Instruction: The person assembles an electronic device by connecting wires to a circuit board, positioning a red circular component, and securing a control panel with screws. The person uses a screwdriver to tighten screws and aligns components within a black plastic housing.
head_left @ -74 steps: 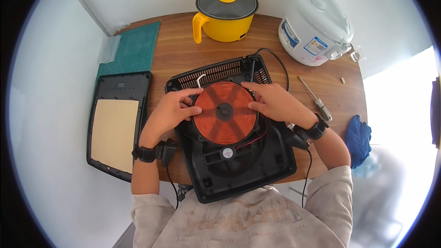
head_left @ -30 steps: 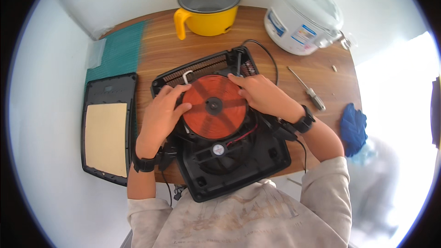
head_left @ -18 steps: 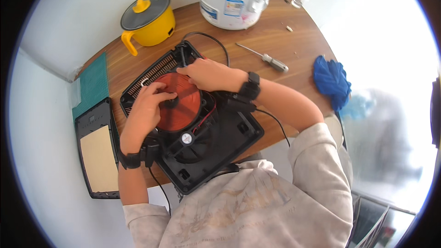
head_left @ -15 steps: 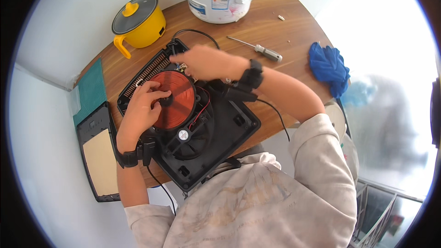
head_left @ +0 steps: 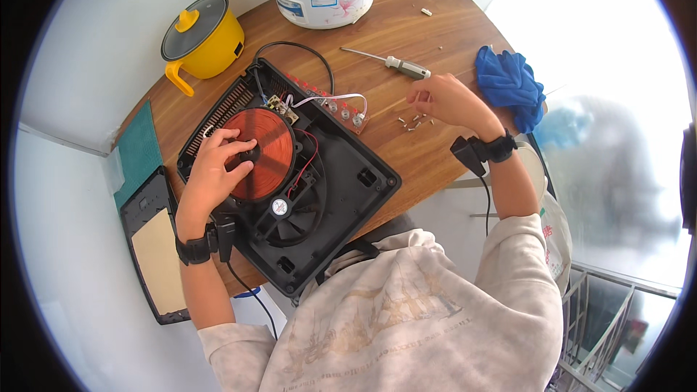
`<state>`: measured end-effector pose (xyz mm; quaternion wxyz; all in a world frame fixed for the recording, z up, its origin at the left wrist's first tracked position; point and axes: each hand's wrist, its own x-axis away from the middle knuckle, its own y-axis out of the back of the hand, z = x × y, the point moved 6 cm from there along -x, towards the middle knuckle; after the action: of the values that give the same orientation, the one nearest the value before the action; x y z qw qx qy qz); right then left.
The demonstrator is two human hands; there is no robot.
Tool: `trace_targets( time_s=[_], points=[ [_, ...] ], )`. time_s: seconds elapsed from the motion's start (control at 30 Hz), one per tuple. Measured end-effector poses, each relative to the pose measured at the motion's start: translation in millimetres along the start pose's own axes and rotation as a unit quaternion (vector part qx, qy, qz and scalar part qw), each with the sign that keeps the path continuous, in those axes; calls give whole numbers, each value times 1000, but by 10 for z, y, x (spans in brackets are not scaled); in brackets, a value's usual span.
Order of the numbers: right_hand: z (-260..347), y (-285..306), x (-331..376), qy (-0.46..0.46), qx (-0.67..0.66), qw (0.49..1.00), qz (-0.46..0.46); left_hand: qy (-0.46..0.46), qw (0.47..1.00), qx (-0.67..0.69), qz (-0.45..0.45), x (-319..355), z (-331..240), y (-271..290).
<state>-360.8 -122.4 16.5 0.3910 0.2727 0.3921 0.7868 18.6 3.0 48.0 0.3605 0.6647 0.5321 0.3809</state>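
Note:
The round copper-coloured coil (head_left: 277, 147) sits in the black open housing of an induction cooker (head_left: 341, 181). My left hand (head_left: 210, 178) rests on the coil's left side, fingers spread and the thumb near its dark centre. Below the coil are a black fan (head_left: 298, 225) and a thin red wire (head_left: 304, 167). A small circuit board (head_left: 282, 107) lies beside the coil, with white cables running to a red board with round parts (head_left: 337, 107). My right hand (head_left: 454, 101) hovers over the table by several small screws (head_left: 415, 125), fingers curled together; anything between them is hidden.
A screwdriver (head_left: 406, 67) lies beyond my right hand, with a blue cloth (head_left: 508, 83) to the right. At the back stand a yellow pot (head_left: 214, 47) and a white rice cooker (head_left: 319, 0). A black panel (head_left: 156, 261) and green mat (head_left: 138, 141) lie left.
My right hand has left the circuit board and moved right to the screws, uncovering the red board and white cables. My left hand stays on the coil. The whole view has shifted slightly.

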Motion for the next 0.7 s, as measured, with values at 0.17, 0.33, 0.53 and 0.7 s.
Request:
trace_targets(
  time_s=[0.17,0.33,0.53,0.7],
  points=[
    [-14,-89,171,4,17,998,-53,7,1000,11,-2,10,5,-7],
    [95,-245,175,11,-33,998,-48,8,1000,9,4,4,-14,21],
    [127,-335,91,53,18,997,-60,-1,1000,11,2,-24,-11,9],
    [144,-382,7,48,76,993,-71,-5,1000,5,-2,-20,14,6]
  ],
)
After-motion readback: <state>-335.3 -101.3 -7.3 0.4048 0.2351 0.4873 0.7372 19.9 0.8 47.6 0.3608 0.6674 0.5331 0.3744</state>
